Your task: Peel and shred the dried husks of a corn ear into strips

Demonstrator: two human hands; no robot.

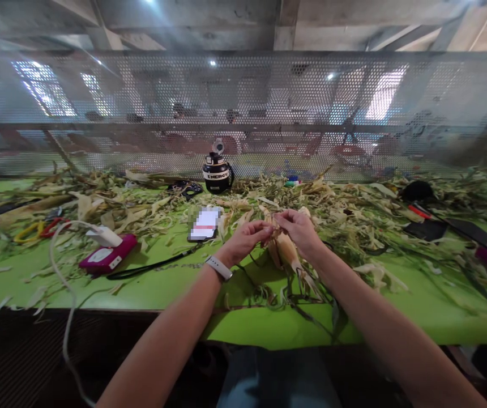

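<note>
My left hand [251,235] is closed in a pinch, a pale watch band [218,267] around its wrist. Close beside it, my right hand [299,229] also pinches. Their fingertips meet at the upper end of a pale yellow corn husk bundle [288,250], which hangs down between the hands over the table. Frayed green and tan strips trail from its lower end. What exactly lies between the fingertips is small and partly covered by the fingers.
Loose husk strips [354,226] litter the green table [171,289]. A phone [204,224], a black mug [217,174], a magenta power block [107,255] with a white cable, and yellow-handled scissors [29,232] lie around. A perforated metal screen [247,96] stands behind.
</note>
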